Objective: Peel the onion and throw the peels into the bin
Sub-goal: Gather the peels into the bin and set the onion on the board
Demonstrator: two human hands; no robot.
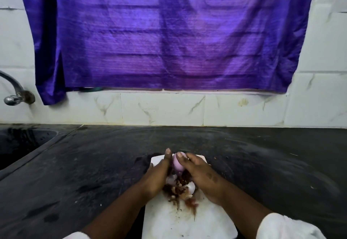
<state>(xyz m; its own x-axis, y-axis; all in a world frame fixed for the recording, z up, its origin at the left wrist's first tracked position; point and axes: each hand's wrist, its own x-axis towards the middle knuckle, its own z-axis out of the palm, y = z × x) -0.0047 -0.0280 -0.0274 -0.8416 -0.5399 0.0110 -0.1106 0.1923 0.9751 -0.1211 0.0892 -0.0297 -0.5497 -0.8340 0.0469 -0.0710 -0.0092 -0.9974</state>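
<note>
A pale pink peeled onion (176, 164) is held between both hands over a white cutting board (187, 223). My left hand (158, 175) presses its left side with the fingers stretched forward. My right hand (201, 175) grips it from the right, thumb across the top. Below the onion lies a heap of brown and white peels (181, 190) on the board. No bin is in view.
The board lies on a dark stone counter (262, 163). A sink (20, 141) with a metal tap (14, 96) is at the left. A white tiled wall and a purple curtain (165, 32) stand behind the counter.
</note>
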